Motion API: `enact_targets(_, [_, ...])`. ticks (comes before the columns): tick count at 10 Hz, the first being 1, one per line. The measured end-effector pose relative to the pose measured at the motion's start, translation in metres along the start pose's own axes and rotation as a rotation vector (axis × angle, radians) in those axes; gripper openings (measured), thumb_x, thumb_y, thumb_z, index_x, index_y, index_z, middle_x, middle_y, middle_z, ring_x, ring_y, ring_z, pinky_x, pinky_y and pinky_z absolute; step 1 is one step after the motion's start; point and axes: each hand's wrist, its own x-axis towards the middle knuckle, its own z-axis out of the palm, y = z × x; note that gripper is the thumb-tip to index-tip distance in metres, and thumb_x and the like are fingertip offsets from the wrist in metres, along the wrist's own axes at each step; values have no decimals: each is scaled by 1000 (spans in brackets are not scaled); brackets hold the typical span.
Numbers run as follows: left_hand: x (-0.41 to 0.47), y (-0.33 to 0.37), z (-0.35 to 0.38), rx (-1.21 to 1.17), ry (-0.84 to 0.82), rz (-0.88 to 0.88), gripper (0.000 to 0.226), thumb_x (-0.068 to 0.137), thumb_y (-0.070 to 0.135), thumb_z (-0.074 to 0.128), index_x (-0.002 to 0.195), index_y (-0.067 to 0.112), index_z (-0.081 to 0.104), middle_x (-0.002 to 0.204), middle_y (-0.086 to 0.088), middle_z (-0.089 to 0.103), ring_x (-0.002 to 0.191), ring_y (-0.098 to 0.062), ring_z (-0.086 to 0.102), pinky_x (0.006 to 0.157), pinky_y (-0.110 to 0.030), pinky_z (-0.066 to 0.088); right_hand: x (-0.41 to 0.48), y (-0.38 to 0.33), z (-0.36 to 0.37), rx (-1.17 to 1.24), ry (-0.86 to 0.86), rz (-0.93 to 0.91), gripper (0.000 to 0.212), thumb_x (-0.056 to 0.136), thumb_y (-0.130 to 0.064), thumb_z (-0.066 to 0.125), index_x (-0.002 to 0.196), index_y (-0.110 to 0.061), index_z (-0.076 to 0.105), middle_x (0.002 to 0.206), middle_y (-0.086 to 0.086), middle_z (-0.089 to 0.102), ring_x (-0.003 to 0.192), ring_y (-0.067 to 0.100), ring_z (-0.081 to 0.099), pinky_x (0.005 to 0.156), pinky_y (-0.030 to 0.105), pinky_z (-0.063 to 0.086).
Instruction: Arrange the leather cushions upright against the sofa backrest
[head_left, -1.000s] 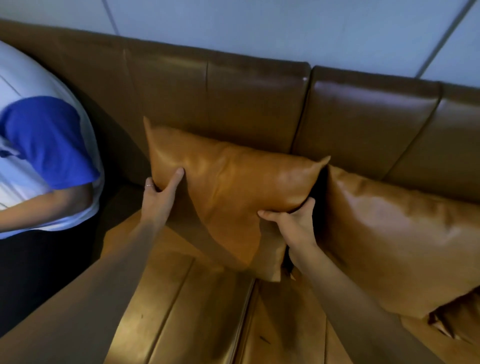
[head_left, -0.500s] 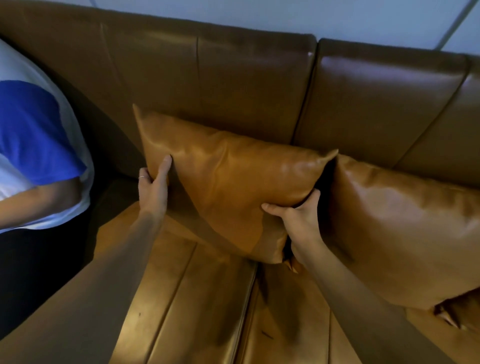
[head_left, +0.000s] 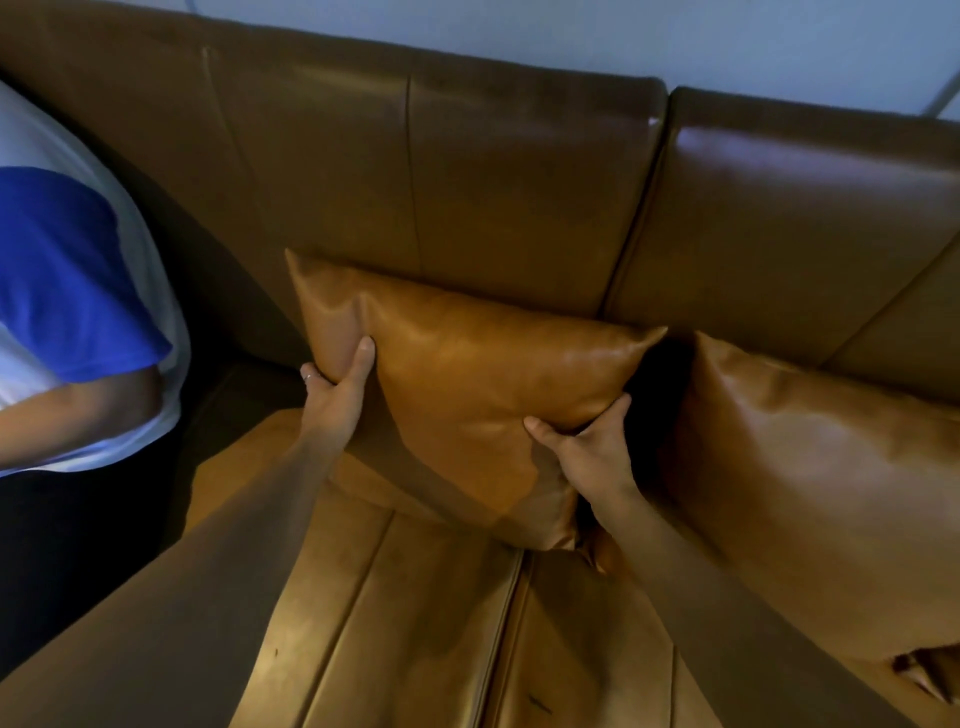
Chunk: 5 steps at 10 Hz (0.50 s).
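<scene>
A tan leather cushion stands upright on the sofa seat, leaning on the dark brown backrest. My left hand grips its left edge, thumb on the front face. My right hand grips its right edge low down, thumb pressed into the front. A second tan cushion leans against the backrest just to the right, a dark gap between the two. A third cushion's corner shows at the bottom right.
A person in a white and blue shirt sits or leans at the sofa's left end, an arm close to the cushion's left side. The tan seat stretches toward me. A pale wall rises behind the backrest.
The cushion has been pushed back and more upright against the backrest. Both hands kept their grips on its edges. The view has tilted down.
</scene>
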Motion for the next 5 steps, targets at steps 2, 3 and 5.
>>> enact_targets(2, [-1, -2, 6, 96, 58, -4, 113, 78, 83, 51, 159, 25, -2, 162, -15, 26, 144, -42, 30, 116, -56, 27, 5, 1, -1, -111, 13, -18, 116, 70, -44, 89, 155, -19, 13, 152, 10, 41, 136, 33, 46, 111, 46, 41])
enact_targets(3, [-10, -2, 6, 172, 57, -4, 106, 82, 82, 44, 160, 20, 8, 159, -16, 32, 141, -42, 35, 113, -54, 30, -1, 0, -3, -206, -15, -11, 110, 76, -49, 82, 154, -17, 13, 151, 12, 41, 136, 36, 46, 110, 48, 42])
enact_targets(5, [-63, -9, -5, 615, 69, 97, 73, 99, 61, 37, 154, 14, 31, 145, -14, 52, 128, -37, 52, 101, -44, 42, -35, -21, -42, -673, -113, -74, 84, 97, -55, 52, 159, -16, 8, 157, 14, 34, 138, 39, 42, 109, 49, 41])
